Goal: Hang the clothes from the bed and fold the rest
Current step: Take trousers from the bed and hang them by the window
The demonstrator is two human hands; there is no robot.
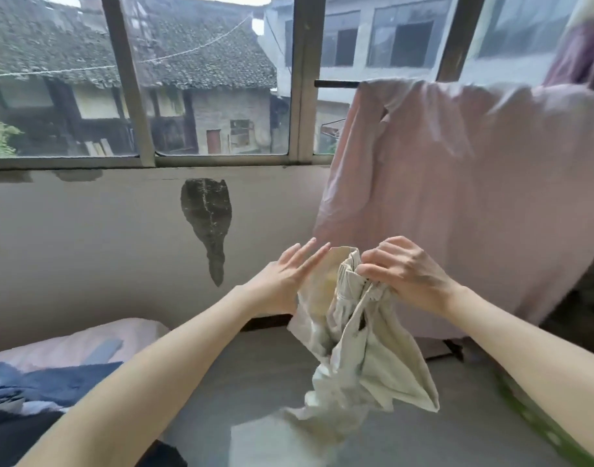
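A pale beige garment (363, 352) with an elastic waistband hangs above the grey bed (262, 375), its lower end trailing down to the mattress. My right hand (403, 271) grips the bunched waistband at the top. Beside it on the left, my left hand (289, 281) has its fingers straight and lies flat against the garment's upper edge. A pink cloth (474, 197) hangs over a dark rail (336, 83) at the right, in front of the window.
Dark blue clothes (36, 389) and a pink pillow (86, 342) lie at the bed's left end. Green patterned fabric (538, 423) runs along the bed's right edge. A wall with a peeled patch (208, 224) stands under the window (208, 79).
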